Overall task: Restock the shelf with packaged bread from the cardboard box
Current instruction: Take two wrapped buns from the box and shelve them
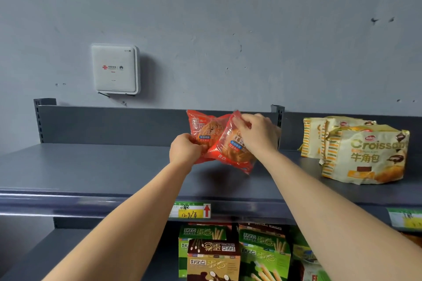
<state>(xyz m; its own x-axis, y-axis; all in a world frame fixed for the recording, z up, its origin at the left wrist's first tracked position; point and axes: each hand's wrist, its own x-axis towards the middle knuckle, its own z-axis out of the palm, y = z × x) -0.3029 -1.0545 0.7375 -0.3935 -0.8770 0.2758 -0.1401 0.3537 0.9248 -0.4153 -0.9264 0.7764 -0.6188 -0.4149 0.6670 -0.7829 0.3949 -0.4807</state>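
Head view, two hands at a grey metal shelf unit. The left hand [186, 149] is closed around the lower left corner of two red bread packets, its fingers curled into the plastic. The right hand [256, 135] pinches the upper edge of the front bread packet [230, 151] between thumb and fingertips. This packet is tilted, its top leaning to the right. The rear bread packet [202, 129] stands more upright just behind it, and the two overlap. Both packets are held over the middle of the top shelf [91, 166], near its back panel. The lower corner of the front packet is close to the shelf surface, but whether it touches cannot be told.

To the right on the same shelf, well apart from the hands, stand three cream croissant bags [363, 155], one behind another. A slotted upright post [277, 118] rises behind the right hand.

A white wall box [114, 68] with small logos hangs on the grey wall [228, 29] above the shelf's left half. A green and yellow price label [190, 210] with a red arrow sits on the shelf's front edge, between the two forearms. Green and brown snack boxes [228, 251] are stacked on the lower shelf [68, 246] beneath.
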